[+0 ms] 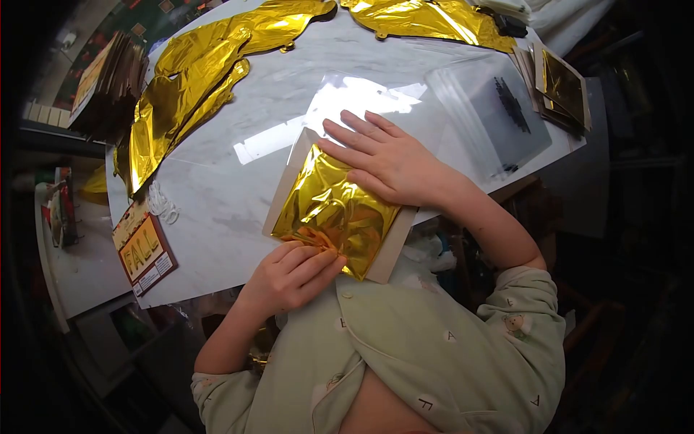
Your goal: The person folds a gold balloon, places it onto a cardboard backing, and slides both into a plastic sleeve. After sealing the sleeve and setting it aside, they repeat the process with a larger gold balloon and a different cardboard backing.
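1. While your right hand (394,165) lies flat with its fingers spread across the upper corner of the folded gold foil balloon (335,212), it works as a weight, so the springy sheet cannot unfold or slide off the backing card (391,254) beneath it.
2. Your left hand (293,275) is curled at the lower edge, its fingertips pinching the crinkled fold against the card; that looks like the way you keep the bundle tight and squared to the card's outline.
3. Foil and card sit at the near edge of the white table (231,195), just in front of your chest.
4. That foil is thin, mirror-bright and heavily creased, and it throws hard highlights; the card is matte, stiff and pale, showing as a border on two sides.
5. Just beyond your right hand lies a clear plastic sleeve (499,119), glossy and flat.
6. More loose gold balloons (184,94) sprawl across the far left, limp and wrinkled.
7. A printed "FALL" card (144,253) rests at the table's left edge, well apart from your hands.
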`<state>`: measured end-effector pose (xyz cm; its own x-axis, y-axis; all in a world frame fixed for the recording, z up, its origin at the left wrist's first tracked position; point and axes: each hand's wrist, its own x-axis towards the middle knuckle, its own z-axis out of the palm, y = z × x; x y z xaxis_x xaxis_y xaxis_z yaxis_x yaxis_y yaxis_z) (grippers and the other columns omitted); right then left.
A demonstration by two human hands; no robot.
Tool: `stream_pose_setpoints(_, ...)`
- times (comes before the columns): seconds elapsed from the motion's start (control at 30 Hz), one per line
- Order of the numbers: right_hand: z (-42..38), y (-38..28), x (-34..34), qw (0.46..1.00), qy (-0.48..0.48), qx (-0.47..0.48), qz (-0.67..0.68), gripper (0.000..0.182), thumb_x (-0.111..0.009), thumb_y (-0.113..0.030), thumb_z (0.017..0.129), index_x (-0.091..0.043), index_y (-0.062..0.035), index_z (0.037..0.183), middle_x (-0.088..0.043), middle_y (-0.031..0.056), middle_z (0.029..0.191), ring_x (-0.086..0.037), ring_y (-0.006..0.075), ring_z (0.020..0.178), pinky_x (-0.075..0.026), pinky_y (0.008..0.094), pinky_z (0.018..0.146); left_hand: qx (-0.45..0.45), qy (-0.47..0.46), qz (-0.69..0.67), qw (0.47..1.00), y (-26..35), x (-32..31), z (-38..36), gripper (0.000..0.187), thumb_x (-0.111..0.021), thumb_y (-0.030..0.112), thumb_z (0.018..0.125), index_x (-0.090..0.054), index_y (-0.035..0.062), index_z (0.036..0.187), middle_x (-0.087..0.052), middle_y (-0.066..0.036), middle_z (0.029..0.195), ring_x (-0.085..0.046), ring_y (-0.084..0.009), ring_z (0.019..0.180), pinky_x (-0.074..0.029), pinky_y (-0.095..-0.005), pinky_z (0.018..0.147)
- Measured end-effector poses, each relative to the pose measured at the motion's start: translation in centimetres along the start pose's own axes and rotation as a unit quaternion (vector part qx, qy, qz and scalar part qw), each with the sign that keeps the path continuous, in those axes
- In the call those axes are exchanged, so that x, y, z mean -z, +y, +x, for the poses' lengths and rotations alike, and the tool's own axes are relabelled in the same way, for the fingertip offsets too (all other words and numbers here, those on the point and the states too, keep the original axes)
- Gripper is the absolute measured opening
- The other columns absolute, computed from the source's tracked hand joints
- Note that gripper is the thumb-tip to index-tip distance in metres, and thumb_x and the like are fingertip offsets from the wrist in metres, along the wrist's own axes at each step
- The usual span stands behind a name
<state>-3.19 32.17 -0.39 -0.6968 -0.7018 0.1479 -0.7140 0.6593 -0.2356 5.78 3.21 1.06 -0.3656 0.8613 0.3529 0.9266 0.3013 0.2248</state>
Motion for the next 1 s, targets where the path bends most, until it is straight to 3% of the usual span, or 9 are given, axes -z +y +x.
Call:
stream_pose_setpoints(0.07, -0.1, -0.3, 0.2, 1.000, -0.010, -0.006, -0.001, 0.060, -0.045, -0.035, 0.110, -0.035, -0.0185, 0.167, -0.029, 0.0079, 0.175, -0.027, 0.0315, 0.161, -0.018, 0.0506, 0.132, 0.033, 0.049, 0.004, 0.998, 0.1, -0.7, 0.5, 0.046, -0.071, 0.013, 0.075, -0.079, 0.0101, 0.120, -0.071, -0.003, 0.115, -0.068, -0.0191, 0.093, -0.058, -0.0347, 0.080)
stream_pose_setpoints(0.27, -0.4, -1.2, 0.4, 0.999, -0.032, -0.006, 0.032, 0.058, -0.043, -0.034, 0.111, -0.036, -0.0198, 0.167, -0.025, 0.0069, 0.176, -0.023, 0.0291, 0.162, -0.014, 0.0500, 0.132, 0.069, 0.046, -0.015, 0.996, 0.4, -1.2, 2.7, 0.048, -0.071, 0.013, 0.076, -0.077, 0.0095, 0.123, -0.070, -0.004, 0.114, -0.067, -0.0212, 0.099, -0.056, -0.0371, 0.085)
stream_pose_setpoints(0.5, -0.6, -2.1, -0.3, 0.998, -0.031, 0.028, 0.052, 0.055, -0.044, -0.036, 0.111, -0.042, -0.0183, 0.163, -0.033, 0.0071, 0.173, -0.026, 0.0285, 0.162, -0.014, 0.0511, 0.132, 0.121, 0.061, -0.012, 0.991, 0.4, -2.3, 5.2, 0.043, -0.072, 0.011, 0.076, -0.078, 0.0103, 0.119, -0.070, -0.004, 0.111, -0.066, -0.0231, 0.098, -0.055, -0.0380, 0.084)
stream_pose_setpoints(0.57, -0.8, -2.3, -0.3, 0.998, -0.025, 0.021, 0.063, 0.055, -0.045, -0.036, 0.111, -0.043, -0.0177, 0.163, -0.034, 0.0074, 0.173, -0.026, 0.0287, 0.161, -0.014, 0.0504, 0.132, 0.121, 0.079, -0.009, 0.990, 0.1, -2.6, 5.5, 0.038, -0.074, 0.011, 0.079, -0.077, 0.0059, 0.117, -0.068, -0.005, 0.112, -0.066, -0.0226, 0.096, -0.054, -0.0367, 0.083)
stream_pose_setpoints(0.83, -1.0, -3.1, 0.1, 0.994, -0.041, 0.036, 0.095, 0.059, -0.044, -0.034, 0.108, -0.041, -0.0159, 0.164, -0.033, 0.0078, 0.173, -0.025, 0.0291, 0.162, -0.012, 0.0486, 0.133, 0.128, 0.108, -0.025, 0.986, 0.3, -2.8, 5.2, 0.035, -0.076, 0.010, 0.077, -0.078, 0.0095, 0.112, -0.065, -0.003, 0.106, -0.066, -0.0218, 0.092, -0.053, -0.0359, 0.080)
stream_pose_setpoints(1.0, -0.6, -3.3, -0.2, 0.991, -0.039, 0.053, 0.114, 0.058, -0.047, -0.031, 0.107, -0.043, -0.0131, 0.162, -0.035, 0.0083, 0.172, -0.025, 0.0298, 0.162, -0.014, 0.0497, 0.133, 0.191, 0.142, -0.055, 0.970, 0.8, -2.7, 4.6, 0.025, -0.081, 0.009, 0.079, -0.074, 0.0109, 0.103, -0.064, -0.003, 0.109, -0.065, -0.0228, 0.093, -0.052, -0.0361, 0.079)
